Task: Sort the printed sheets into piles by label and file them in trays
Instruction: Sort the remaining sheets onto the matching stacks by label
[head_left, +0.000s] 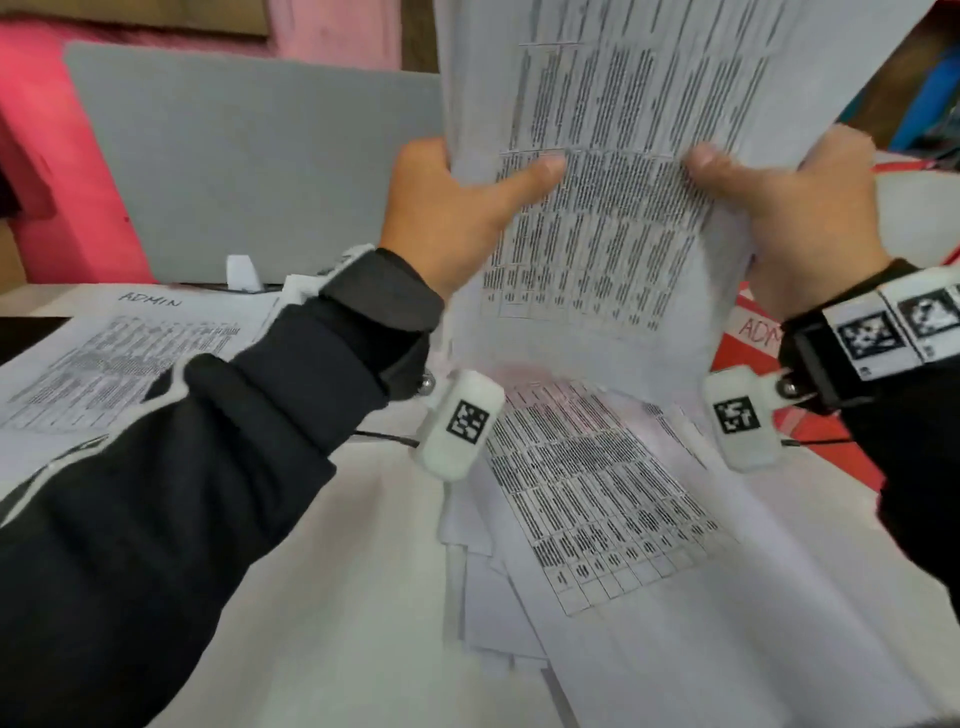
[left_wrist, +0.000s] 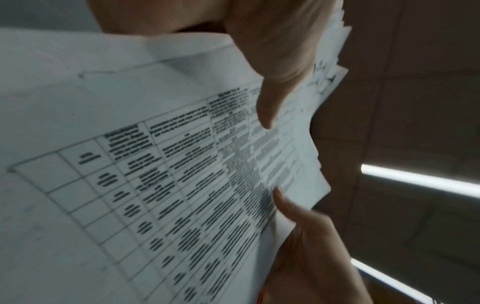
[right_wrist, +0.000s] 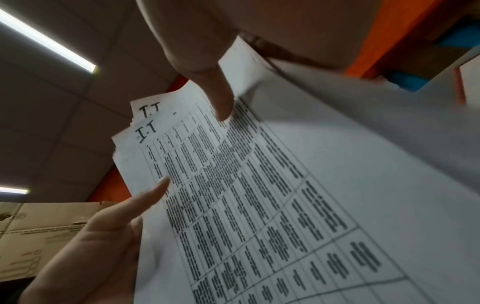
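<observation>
I hold a stack of printed table sheets (head_left: 597, 119) upright over the table, one hand on each side edge. My left hand (head_left: 467, 202) grips the left edge with the thumb lying across the print and the fingers behind. On the other edge my right hand (head_left: 769, 197) grips the same way. The right wrist view shows "I.T" handwritten on the top corners of the held sheets (right_wrist: 148, 123). A pile headed "ADMIN" (head_left: 130, 353) lies on the table at the left. More printed sheets (head_left: 597, 493) lie loose below the held stack.
A red tray (head_left: 743, 338) with a partly hidden "ADM" label stands at the right, behind my right wrist. A grey panel (head_left: 249, 171) stands upright at the table's back, with pink material (head_left: 57, 156) to its left. Cardboard boxes (right_wrist: 39, 236) show in the right wrist view.
</observation>
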